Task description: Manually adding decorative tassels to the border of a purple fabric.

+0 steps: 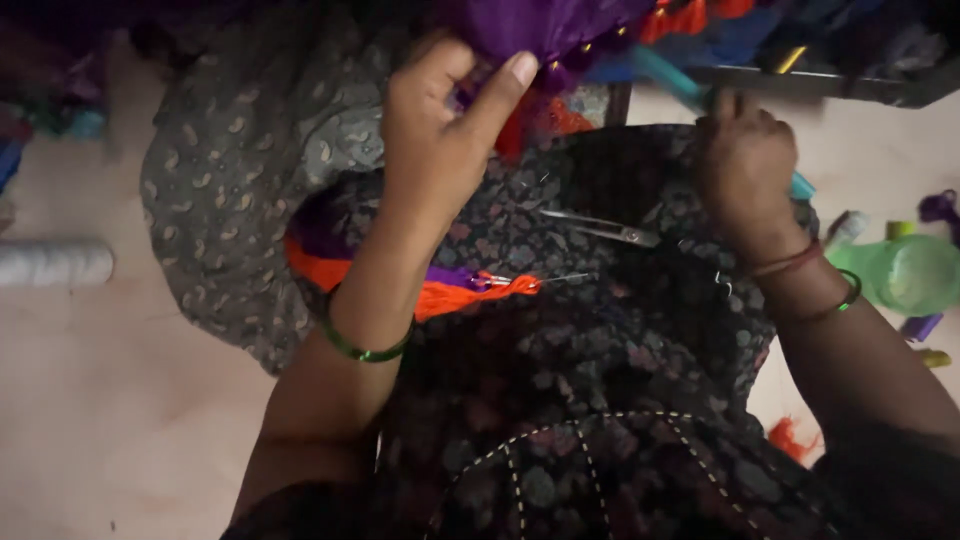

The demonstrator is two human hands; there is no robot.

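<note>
My left hand [440, 130] reaches up and pinches the lower edge of a purple cloth [540, 25], thumb raised against it. My right hand [745, 165] is closed around a teal tool handle [680, 85] that sticks out above and below the fist. On my lap, over a dark floral garment [600, 350], lie small metal scissors [600, 228] and an orange and purple tassel bundle [450, 290] with a needle poking out of it. Both wrists wear green bangles.
A grey patterned cloth [240, 170] spreads on the pale floor [100, 400] at the left. A white thread spool [55, 262] lies at the far left. A green plastic container [915, 272] and small thread spools sit at the right. Orange scraps [790, 437] lie by my knee.
</note>
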